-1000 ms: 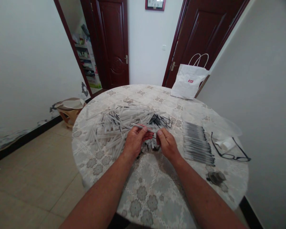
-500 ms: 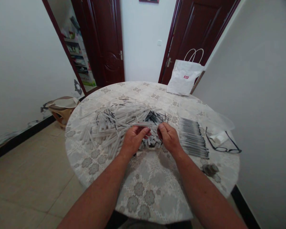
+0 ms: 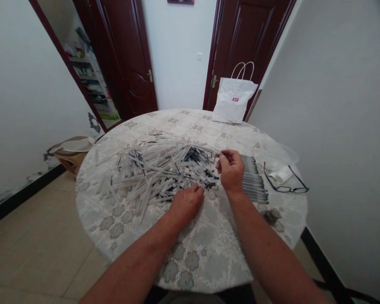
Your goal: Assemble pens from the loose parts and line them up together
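My right hand (image 3: pixel 231 169) pinches one end of a slim translucent pen barrel (image 3: pixel 211 149), which points left over the pile. It is beside the left edge of a column of pens with dark ends (image 3: pixel 253 179). Low at the near side of the heap, my left hand (image 3: pixel 186 203) has its fingers bent down and drawn together by small white and black pen parts (image 3: pixel 210 179). Its fingertips are partly hidden, so what they hold I cannot make out. Loose translucent barrels (image 3: pixel 158 156) and dark thin refills (image 3: pixel 193 154) lie heaped beyond both hands.
A round table with a flowered cloth (image 3: pixel 190 257) carries everything. Eyeglasses (image 3: pixel 286 188), a clear plastic bag (image 3: pixel 277 152) and a small dark object (image 3: pixel 271 216) lie on the right. A white paper bag (image 3: pixel 234 101) stands at the back. A brown stool (image 3: pixel 71 156) is at left.
My right hand has moved up and right with the barrel, which was in my left hand before. My left hand has dropped toward the small parts. The view has shifted slightly.
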The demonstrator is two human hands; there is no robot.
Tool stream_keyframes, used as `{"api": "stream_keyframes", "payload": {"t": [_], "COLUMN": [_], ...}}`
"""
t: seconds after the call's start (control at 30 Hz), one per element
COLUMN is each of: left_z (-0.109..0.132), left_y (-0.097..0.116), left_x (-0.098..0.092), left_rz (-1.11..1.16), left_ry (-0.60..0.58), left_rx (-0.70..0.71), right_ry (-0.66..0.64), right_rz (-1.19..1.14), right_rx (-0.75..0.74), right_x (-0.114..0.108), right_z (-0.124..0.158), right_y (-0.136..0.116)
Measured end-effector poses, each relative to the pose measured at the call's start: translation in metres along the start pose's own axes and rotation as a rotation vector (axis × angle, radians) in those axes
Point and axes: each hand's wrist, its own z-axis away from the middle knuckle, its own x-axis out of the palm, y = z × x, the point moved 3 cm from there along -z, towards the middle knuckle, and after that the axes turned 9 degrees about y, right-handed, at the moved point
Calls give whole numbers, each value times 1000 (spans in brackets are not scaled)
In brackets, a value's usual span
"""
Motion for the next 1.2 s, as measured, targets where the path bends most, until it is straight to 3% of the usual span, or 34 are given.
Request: {"api": "stream_keyframes", "payload": {"t": [0.3, 0.53, 0.9, 1.2], "left_z": [0, 1, -4, 0], "left_y": [4, 6, 16, 27], "left_x": [7, 2, 11, 13], "left_rz": [-123, -118, -111, -203], "left_ry": [-42, 10, 53, 48], "left_rx": [3, 28, 51, 77], "right_ry": [-6, -138, -135, -192], "right_rz": [-48, -59, -131, -95], "right_rx": [72, 128, 193, 155], "right_x": [1, -3, -22, -27], "right_z": [-5, -14, 17, 24], "right_y": [-13, -31, 5, 8]}}
